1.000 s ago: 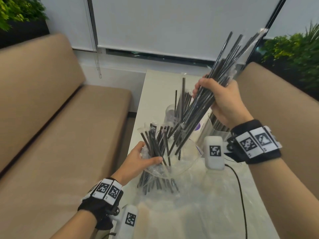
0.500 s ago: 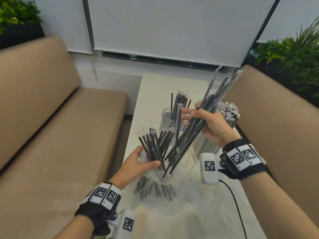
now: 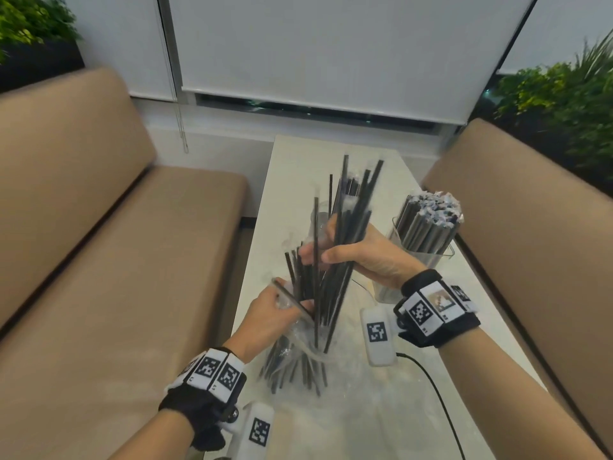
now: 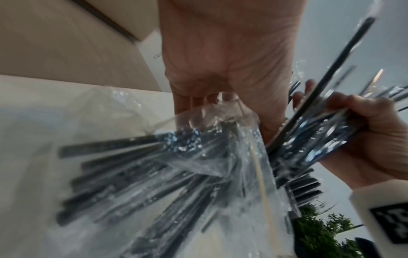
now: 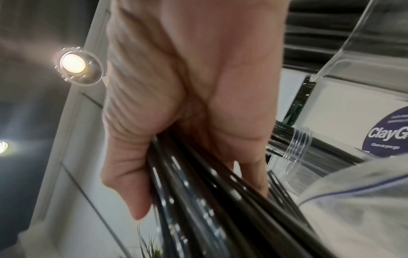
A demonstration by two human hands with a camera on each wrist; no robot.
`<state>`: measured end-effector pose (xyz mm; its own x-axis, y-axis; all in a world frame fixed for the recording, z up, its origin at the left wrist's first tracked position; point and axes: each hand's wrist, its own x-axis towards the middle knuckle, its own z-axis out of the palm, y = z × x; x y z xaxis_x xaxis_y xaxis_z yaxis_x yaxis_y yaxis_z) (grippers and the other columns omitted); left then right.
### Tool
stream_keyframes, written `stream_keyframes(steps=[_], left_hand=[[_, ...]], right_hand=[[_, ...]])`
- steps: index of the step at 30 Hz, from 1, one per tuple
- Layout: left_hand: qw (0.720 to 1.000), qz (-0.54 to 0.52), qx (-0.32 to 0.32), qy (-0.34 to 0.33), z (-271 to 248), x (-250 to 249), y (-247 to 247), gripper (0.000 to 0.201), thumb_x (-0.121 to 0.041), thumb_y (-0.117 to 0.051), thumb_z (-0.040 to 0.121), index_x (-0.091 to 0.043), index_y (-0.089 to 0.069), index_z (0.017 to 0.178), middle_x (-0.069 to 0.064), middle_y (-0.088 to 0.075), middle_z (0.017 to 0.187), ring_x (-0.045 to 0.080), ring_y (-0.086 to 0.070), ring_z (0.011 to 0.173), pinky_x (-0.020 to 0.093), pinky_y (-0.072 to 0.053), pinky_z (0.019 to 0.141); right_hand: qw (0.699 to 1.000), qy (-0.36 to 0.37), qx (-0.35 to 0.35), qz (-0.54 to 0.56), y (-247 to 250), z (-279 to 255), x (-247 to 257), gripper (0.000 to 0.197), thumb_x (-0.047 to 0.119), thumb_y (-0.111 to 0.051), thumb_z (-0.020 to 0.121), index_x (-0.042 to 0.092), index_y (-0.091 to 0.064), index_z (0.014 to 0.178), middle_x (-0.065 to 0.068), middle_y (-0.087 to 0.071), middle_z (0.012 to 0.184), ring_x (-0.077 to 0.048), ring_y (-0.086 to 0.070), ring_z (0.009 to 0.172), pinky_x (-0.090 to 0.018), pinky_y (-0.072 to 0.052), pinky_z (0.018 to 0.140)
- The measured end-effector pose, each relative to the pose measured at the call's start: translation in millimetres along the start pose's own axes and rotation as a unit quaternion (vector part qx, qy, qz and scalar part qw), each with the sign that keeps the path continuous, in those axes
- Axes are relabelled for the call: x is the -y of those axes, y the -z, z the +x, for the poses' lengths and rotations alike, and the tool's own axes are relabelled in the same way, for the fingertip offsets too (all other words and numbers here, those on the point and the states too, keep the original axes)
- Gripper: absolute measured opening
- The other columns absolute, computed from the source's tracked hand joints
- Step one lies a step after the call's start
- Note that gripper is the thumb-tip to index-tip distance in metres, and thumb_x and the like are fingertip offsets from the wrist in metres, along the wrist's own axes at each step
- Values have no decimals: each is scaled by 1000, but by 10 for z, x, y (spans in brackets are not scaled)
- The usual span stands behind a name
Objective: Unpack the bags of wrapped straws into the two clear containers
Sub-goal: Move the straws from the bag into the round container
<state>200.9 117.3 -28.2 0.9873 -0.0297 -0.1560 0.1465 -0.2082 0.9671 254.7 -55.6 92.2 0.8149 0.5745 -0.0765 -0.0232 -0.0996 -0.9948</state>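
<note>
Two tan sofas (image 3: 99, 260) flank narrow counter (image 3: 292, 167); plants (image 3: 564, 101) in both corners, white blinds (image 3: 315, 51) behind. Right container (image 3: 421, 257) packed with straws, second container (image 3: 318, 220) hidden behind bundle. Right hand (image 3: 361, 257) grip clamped on straw bundle (image 3: 345, 227), upright over bag (image 3: 298, 353). Left hand (image 3: 272, 317) grip pinches bag's mouth; more straws inside. Round blue label (image 5: 388, 132) reads "ClayG…", rest cut off. Cable (image 3: 438, 393) crosses counter.
</note>
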Motion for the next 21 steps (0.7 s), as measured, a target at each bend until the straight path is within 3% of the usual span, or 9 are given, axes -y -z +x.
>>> stream_keyframes(steps=[2, 5, 8, 11, 14, 16, 19, 21], left_hand=[[1000, 3, -6, 10, 34, -19, -43, 21, -41, -73, 74, -32, -60, 89, -19, -65, 85, 15, -64, 93, 35, -52, 84], [999, 25, -18, 18, 45, -69, -64, 35, -46, -64, 74, -42, -53, 108, -14, -63, 107, 9, -60, 98, 36, -49, 92], [1000, 24, -11, 15, 43, -88, -62, 29, -41, -64, 82, -55, -47, 101, -17, -60, 107, -10, -52, 86, 25, -46, 79], [1000, 16, -9, 19, 10, -123, -45, 28, -34, -64, 87, -57, -48, 94, -20, -62, 105, -10, -55, 83, 19, -46, 71], [999, 33, -9, 41, -20, -197, -35, 25, -42, -57, 83, -45, -54, 107, -5, -71, 104, 8, -59, 66, 27, -46, 58], [999, 38, -1, 35, 1, -208, -33, 44, -50, -47, 75, -34, -55, 115, 2, -71, 97, 11, -53, 57, 28, -41, 53], [998, 38, 8, 43, 21, -260, -24, 40, -36, -47, 80, -20, -54, 115, 4, -65, 87, 18, -55, 63, 31, -43, 58], [998, 30, 3, 49, 1, -283, -17, 35, -35, -57, 82, -17, -55, 112, 7, -67, 96, 24, -65, 80, 37, -51, 69]], right_hand=[[999, -6, 7, -42, -62, 24, -48, 21, -17, -60, 81, 0, -52, 88, -25, -71, 104, -27, -72, 91, -31, -56, 82], [995, -16, -6, -97, -145, 10, -79, 17, -12, -64, 82, -16, -63, 97, -11, -75, 91, -13, -71, 86, -16, -53, 78], [993, 8, -27, -117, -198, -13, -100, 7, -7, -68, 80, -7, -68, 87, -13, -73, 85, -11, -69, 82, -14, -51, 79], [994, 1, -12, -107, -199, -1, -141, 11, -8, -67, 81, -6, -69, 91, -14, -74, 89, -13, -69, 85, -19, -53, 83], [996, -14, 7, -86, -193, 23, -198, 20, -6, -69, 80, 0, -67, 99, -16, -73, 95, -19, -68, 92, -35, -54, 93], [996, -21, 22, -88, -224, 25, -209, 29, -5, -71, 79, 11, -65, 102, -8, -73, 90, -15, -68, 91, -32, -54, 91], [994, -20, 7, -111, -281, 40, -206, 33, -3, -74, 79, 16, -64, 104, 0, -70, 83, -10, -68, 85, -23, -52, 82], [994, 0, -27, -103, -278, 48, -181, 25, -3, -71, 80, 9, -66, 100, -3, -68, 80, -16, -66, 80, -28, -53, 81]])
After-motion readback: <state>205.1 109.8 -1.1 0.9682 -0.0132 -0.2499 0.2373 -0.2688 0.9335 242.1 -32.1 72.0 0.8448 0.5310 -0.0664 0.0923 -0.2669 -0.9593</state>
